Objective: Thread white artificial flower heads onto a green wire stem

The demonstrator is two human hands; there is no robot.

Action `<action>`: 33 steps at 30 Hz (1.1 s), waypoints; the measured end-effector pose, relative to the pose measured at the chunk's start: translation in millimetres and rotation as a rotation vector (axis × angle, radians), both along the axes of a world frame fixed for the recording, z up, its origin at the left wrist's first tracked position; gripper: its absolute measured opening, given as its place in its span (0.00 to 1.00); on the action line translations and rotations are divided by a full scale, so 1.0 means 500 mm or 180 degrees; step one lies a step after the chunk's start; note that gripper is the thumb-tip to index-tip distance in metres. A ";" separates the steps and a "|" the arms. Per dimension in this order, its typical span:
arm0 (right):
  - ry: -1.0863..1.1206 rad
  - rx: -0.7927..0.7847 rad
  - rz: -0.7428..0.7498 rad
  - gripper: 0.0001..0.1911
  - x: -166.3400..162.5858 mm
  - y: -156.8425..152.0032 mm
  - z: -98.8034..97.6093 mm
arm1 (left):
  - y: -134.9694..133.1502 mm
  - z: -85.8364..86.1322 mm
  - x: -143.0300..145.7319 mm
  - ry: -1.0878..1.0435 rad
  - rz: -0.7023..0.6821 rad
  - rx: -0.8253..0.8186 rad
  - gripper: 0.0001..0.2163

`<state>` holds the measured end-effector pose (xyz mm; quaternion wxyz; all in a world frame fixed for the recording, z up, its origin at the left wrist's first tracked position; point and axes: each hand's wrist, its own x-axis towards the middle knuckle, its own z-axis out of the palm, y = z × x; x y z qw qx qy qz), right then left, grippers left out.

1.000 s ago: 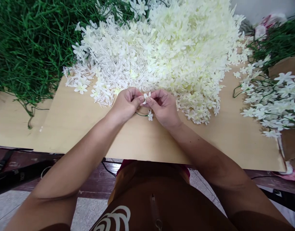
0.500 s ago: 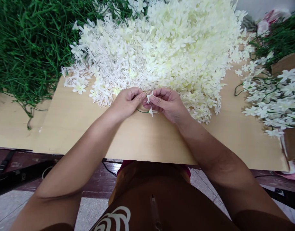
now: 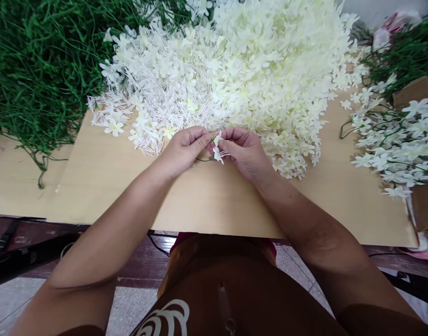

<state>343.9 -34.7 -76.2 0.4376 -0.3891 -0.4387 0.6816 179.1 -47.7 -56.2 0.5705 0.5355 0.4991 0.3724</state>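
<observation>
My left hand (image 3: 192, 148) pinches a thin green artificial stem (image 3: 204, 159) close to the front of the flower pile. Facing it, my right hand (image 3: 245, 150) has thumb and fingers closed on a small white artificial flower (image 3: 217, 137) at the stem's tip. A second white flower (image 3: 218, 155) with fine white stamens sits on the same stem, just below the fingertips. The two hands nearly meet, and their fingers hide the joint between flower and stem. Behind them spreads a large heap of loose white and cream flowers (image 3: 256, 84).
Green plastic stems (image 3: 35, 70) are heaped at the left, with some strands hanging toward the front. Finished-looking white sprays (image 3: 406, 144) lie at the right beside brown cardboard (image 3: 424, 207). The tan board (image 3: 214, 205) ends just before my body.
The lower flower has risen closer to the fingertips, near the upper one. Both hands stay almost in place, with the pinch kept.
</observation>
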 end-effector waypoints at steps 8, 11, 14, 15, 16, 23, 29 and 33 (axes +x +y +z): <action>-0.0098 -0.0061 0.0071 0.19 -0.003 0.004 0.004 | 0.008 -0.010 -0.004 -0.0006 -0.0278 0.0154 0.21; -0.0158 -0.0111 0.0190 0.23 -0.001 0.006 0.006 | 0.008 -0.012 -0.003 0.0120 -0.0298 0.0220 0.21; -0.0265 -0.0053 0.0149 0.23 0.000 0.006 0.007 | 0.007 -0.010 0.000 0.0197 -0.0290 0.0295 0.21; -0.0289 -0.0045 0.0130 0.23 -0.001 0.005 0.006 | 0.007 -0.008 0.001 0.0200 -0.0301 0.0312 0.21; -0.0309 -0.0051 0.0127 0.22 -0.001 0.005 0.005 | 0.007 -0.007 0.001 0.0194 -0.0312 0.0335 0.21; -0.0461 -0.0081 -0.0102 0.21 -0.017 0.007 -0.005 | 0.007 -0.008 0.004 0.0247 -0.0303 0.0279 0.22; -0.0366 -0.0121 -0.0062 0.22 -0.019 0.008 -0.003 | 0.010 -0.014 0.003 0.0122 -0.0229 0.0234 0.21; -0.0334 -0.0154 -0.0164 0.18 -0.022 0.009 -0.005 | 0.014 -0.016 0.001 0.0067 -0.0258 0.0171 0.20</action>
